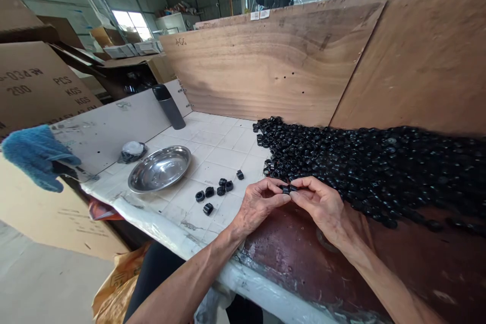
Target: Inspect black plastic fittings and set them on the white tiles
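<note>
Over the front edge of a big heap of small black plastic ring-like parts [315, 152], my left hand [258, 203] and my right hand [324, 208] meet fingertip to fingertip. Each pinches a side of a small black plastic part [287, 189]; whether this is one piece or two pressed together, I cannot tell. Left of my left hand, several loose black parts [220, 190] lie on the white tiled surface. Beneath my hands is a dark red-brown board [281, 243], its surface scuffed.
A shallow steel bowl [159, 169] stands left, beside a small plastic-wrapped bundle [132, 152]. Behind them a dark flask [169, 107] leans near the low side board [125, 116]. Plywood panels [266, 66] wall the back. A blue cloth [36, 152] hangs at left by cardboard boxes [38, 81].
</note>
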A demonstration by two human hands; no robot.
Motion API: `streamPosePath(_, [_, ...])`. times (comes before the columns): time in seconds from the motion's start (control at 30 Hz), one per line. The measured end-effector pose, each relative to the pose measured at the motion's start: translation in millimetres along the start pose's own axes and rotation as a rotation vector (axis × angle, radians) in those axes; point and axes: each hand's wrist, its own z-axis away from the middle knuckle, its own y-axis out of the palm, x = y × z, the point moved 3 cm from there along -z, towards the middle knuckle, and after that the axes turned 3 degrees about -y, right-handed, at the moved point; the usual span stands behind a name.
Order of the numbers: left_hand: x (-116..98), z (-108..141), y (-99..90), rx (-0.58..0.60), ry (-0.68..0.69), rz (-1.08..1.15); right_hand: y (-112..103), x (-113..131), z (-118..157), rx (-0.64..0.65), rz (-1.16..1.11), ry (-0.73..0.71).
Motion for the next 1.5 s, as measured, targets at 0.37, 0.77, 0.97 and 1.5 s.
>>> streamPosePath(0.37, [6, -2, 2.3, 0.014, -0.093, 0.157, -2, -2, -2, -0.012, 0.172, -0.281])
streamPosePath(0.77, [5, -1, 5.1, 0.030, -0.059, 0.151, -2, 6, 5, 0.023, 0.428, -0.341])
streamPosePath(0.97, [-1, 0, 4.4, 0.034, -0.067, 0.121, -4, 14, 5, 0.126, 0.453, -0.305])
streamPosePath(1.5, [3, 0, 2.8, 0.000, -0.077, 0.076, 0, 4, 2, -0.025, 0.144, -0.247])
